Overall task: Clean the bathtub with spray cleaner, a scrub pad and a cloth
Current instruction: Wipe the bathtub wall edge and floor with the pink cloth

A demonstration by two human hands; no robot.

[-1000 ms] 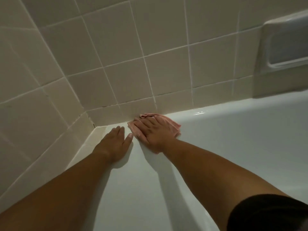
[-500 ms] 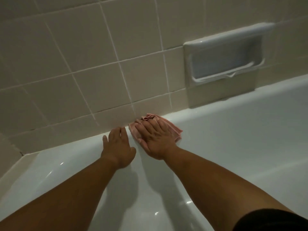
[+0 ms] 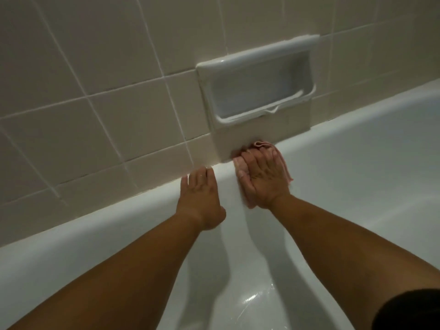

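Observation:
The white bathtub (image 3: 100,236) runs along a tiled wall, its far rim under both my hands. My right hand (image 3: 264,179) lies flat with straight fingers on a folded pink cloth (image 3: 284,166), pressing it onto the rim just below the soap dish. The cloth shows at my fingertips and along both sides of the hand. My left hand (image 3: 201,198) rests flat on the rim just left of the cloth, fingers straight and touching the wall joint. No spray cleaner or scrub pad is in view.
A white recessed soap dish (image 3: 257,84) is set into the beige tiled wall (image 3: 95,79) right above the cloth. The tub's wet, glossy inner wall (image 3: 250,294) slopes down toward me. A dark sleeve (image 3: 409,310) shows at the lower right.
Both hands and the cloth have slid right along the far rim, from the tub's left corner to under the soap dish. The left hand followed beside the cloth.

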